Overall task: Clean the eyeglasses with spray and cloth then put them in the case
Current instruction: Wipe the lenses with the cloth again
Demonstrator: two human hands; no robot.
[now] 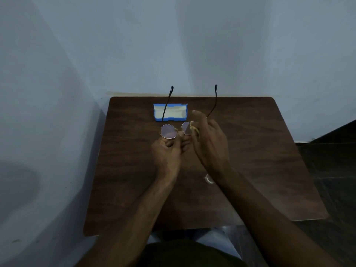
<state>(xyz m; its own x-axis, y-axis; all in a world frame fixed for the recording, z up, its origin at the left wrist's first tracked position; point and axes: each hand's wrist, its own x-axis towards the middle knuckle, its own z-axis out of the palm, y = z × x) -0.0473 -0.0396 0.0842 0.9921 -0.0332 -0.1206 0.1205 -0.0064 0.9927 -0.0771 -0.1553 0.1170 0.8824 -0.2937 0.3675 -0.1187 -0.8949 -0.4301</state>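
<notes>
Left hand (167,153) pinching eyeglasses (169,131) at the bridge, temples pointing away toward open case (170,112); right hand (209,143) pressing yellow cloth (194,129) on right lens.

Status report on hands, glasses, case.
Left hand grips glasses. Right hand rubs yellow cloth on lens. Case open behind, unobstructed.
</notes>
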